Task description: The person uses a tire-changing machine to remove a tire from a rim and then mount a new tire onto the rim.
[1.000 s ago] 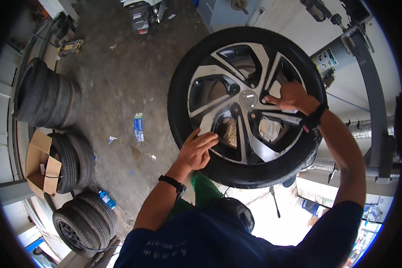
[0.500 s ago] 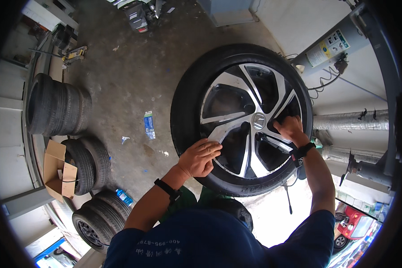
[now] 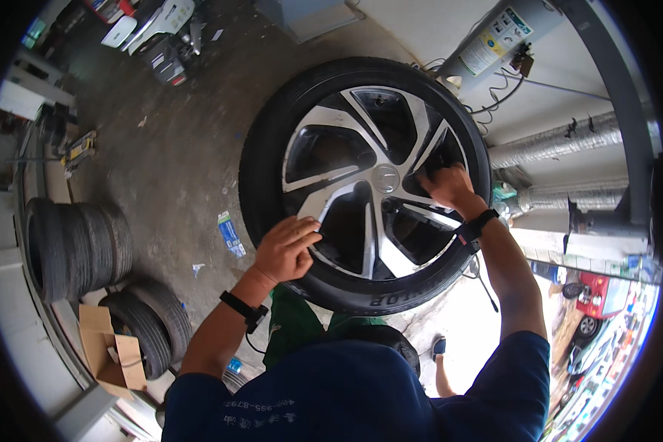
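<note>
A car wheel (image 3: 368, 184) with a black tyre and a silver and black alloy rim is held up in front of me. My left hand (image 3: 283, 250) grips the rim's lower left edge, fingers curled over a spoke. My right hand (image 3: 446, 184) reaches into an opening between spokes on the right side and holds the rim there. Both wrists wear black bands. Below the wheel, a green object (image 3: 295, 324) and a dark round object (image 3: 379, 342) show above my blue shirt.
Stacks of tyres (image 3: 81, 247) lie at the left, with another pair (image 3: 151, 320) beside an open cardboard box (image 3: 110, 346). A grey tank (image 3: 493, 37) and ribbed hoses (image 3: 560, 144) stand at the right. A blue packet (image 3: 230, 233) lies on the concrete floor. Tools (image 3: 162, 37) sit at the far end.
The wheel has shifted left and slightly down in view while rotating. Both hands stayed on the rim, the right one moving deeper between the spokes.
</note>
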